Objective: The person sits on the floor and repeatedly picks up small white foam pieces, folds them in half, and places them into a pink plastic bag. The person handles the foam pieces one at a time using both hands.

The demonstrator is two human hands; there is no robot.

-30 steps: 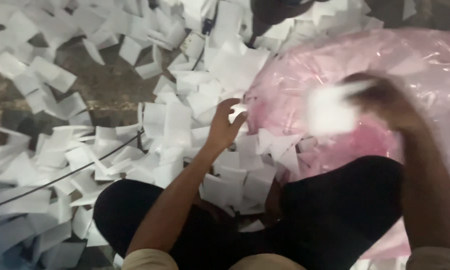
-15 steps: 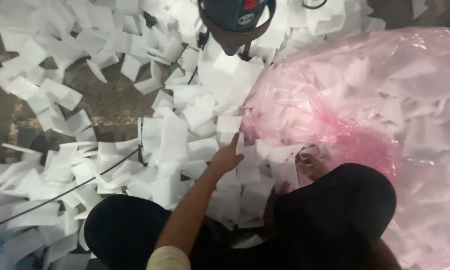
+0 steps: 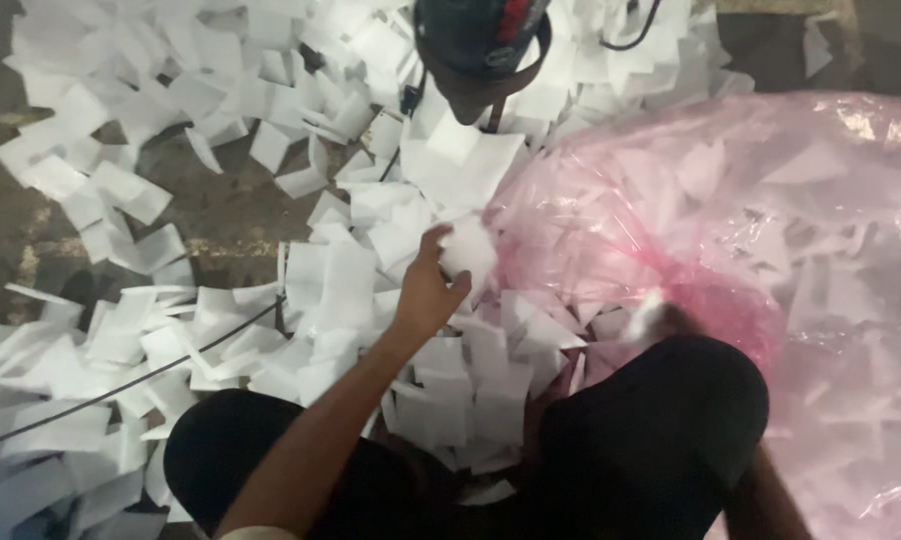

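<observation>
White paper pieces (image 3: 351, 270) cover the dark floor (image 3: 231, 205) across the left and centre of the frame. Your left hand (image 3: 429, 290), mid-frame, has its fingers curled around one white piece (image 3: 468, 250), thumb on its lower edge. Your right hand (image 3: 661, 318) is blurred at the pink plastic bag's (image 3: 771, 230) near edge, grip can't be told. Black cable (image 3: 121, 385) runs lower left. Dark device (image 3: 481, 40) sits top centre. Your dark-clad knees fill the bottom.

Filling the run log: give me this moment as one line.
left hand: grasping white sheet from floor pile | right hand: blurred beside pink plastic bag | knees: dark trousers
</observation>
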